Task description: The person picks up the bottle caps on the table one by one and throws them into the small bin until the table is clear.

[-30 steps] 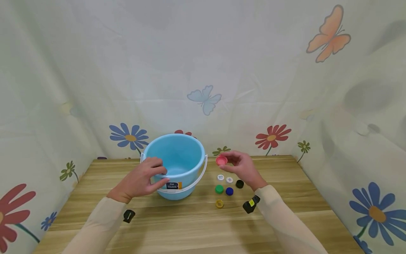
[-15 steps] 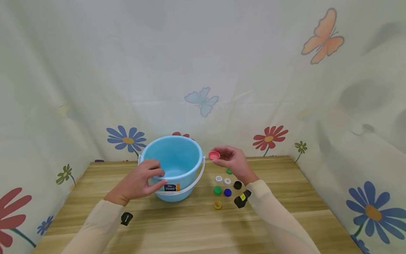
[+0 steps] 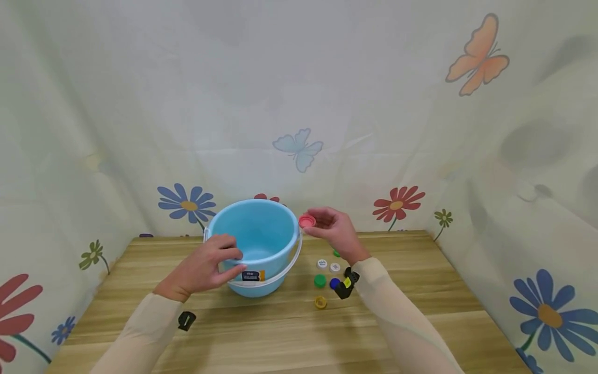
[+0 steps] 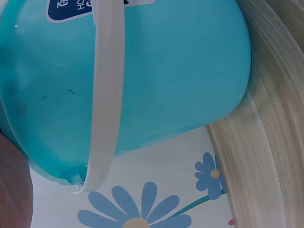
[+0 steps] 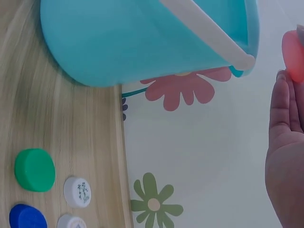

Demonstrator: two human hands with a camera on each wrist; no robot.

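My left hand [image 3: 205, 264] grips the near rim of a light blue bucket [image 3: 261, 226], its thumb outside and its fingers over the edge. The bucket stands upright on the table, with its white handle [image 4: 109, 85] hanging down the front. In the head view the visible inside holds nothing. My right hand [image 3: 335, 231] pinches a red bottle cap [image 3: 307, 221] between thumb and fingers, hollow side showing. Hand and cap are raised just right of the bucket's rim. The right wrist view shows the red cap [image 5: 293, 56] at its right edge, apart from the bucket.
Several bottle caps lie right of the bucket: a green cap [image 3: 320, 281], a yellow cap [image 3: 320, 302], two white caps [image 3: 322, 264], a blue cap [image 3: 334, 283] and a black one partly hidden by the wrist camera [image 3: 346, 285]. Another green cap [image 3: 336, 253] shows behind. Patterned cloth [image 3: 299, 93] surrounds the table.
My right hand has moved left and slightly up with the red cap, closer to the bucket's rim. The left hand keeps its hold on the bucket.
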